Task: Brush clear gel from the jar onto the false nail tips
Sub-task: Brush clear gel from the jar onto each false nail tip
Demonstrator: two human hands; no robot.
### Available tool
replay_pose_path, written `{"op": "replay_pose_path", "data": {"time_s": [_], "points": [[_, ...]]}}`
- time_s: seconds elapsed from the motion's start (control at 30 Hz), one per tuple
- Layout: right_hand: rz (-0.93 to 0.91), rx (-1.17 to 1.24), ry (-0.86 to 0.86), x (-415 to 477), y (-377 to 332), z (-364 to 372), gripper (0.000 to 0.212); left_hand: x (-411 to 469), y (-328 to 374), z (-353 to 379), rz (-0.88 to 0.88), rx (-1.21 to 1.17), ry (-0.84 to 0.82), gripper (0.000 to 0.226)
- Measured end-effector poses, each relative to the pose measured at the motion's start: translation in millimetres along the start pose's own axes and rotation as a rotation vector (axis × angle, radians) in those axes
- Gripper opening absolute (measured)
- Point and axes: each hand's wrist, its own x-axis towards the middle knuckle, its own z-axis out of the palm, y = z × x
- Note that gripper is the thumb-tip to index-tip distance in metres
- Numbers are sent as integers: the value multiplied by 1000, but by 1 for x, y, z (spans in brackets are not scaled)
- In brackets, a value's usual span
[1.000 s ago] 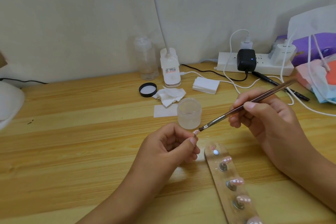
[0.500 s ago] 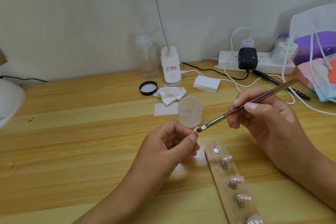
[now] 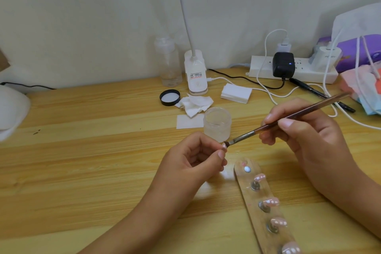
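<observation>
Coating step in hand. Left hand (image 3: 191, 163) pinches one nail tip (image 3: 224, 146), grip closed on it, just in front of the open jar (image 3: 216, 123). Right hand (image 3: 299, 136) has its grip clamped round the brush (image 3: 288, 118), with the bristles touching that tip. The other nail tips (image 3: 272, 201) sit on the wooden strip (image 3: 246, 196) on the worktop (image 3: 92, 161). Next, we judge: short light strokes, then a reload from the jar.

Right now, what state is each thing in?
Jar, open, upright.
Lid, off, lying by the tissue.
Nail tip, pinched in left hand.
Brush, gripped by right hand, bristles at the nail tip.
Holder, four tips mounted, top spot empty.
Adapter, light on.
</observation>
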Motion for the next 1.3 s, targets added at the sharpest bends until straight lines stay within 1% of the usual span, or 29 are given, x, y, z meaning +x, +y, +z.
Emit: {"op": "replay_pose_path", "data": {"time_s": [0.1, 0.17, 0.23, 0.33, 0.53, 0.63, 0.87, 1.03, 1.1, 1.2, 1.3], "points": [[-17, -44, 29, -2, -3, 1, 20, 0, 0, 0, -4, -22, 10, 3], [-2, -52, 46, -1, -3, 0, 22, -1, -1, 0, -2, -22, 5, 7], [27, -11, 57, 1, -3, -2, 21, -1, -1, 1, -9, -21, 6, 4], [90, 93, 71, 4, -1, -4, 27, -1, -1, 1, -16, -18, 6, 6], [170, 155, 84, 4, -2, 0, 17, -1, 1, 2, -6, 33, 15, 8], [168, 157, 77, 4, -1, -1, 12, -1, 1, 2, 3, 49, 18, 8], [140, 129, 42, 4, 0, -1, 18, -1, 3, 3, 21, 62, 1, 8], [118, 89, 7, 2, 0, 1, 7, -2, 4, 2, 16, 64, -4, 7], [108, 70, 25, 2, 0, 1, 7, -2, 4, 2, 13, 67, -6, 7], [87, 43, 82, 1, 1, 1, 13, -3, 5, 2, 18, 68, -8, 8], [87, 59, 136, 2, 2, -1, 8, -2, 5, 3, 16, 71, 0, 7]]}}
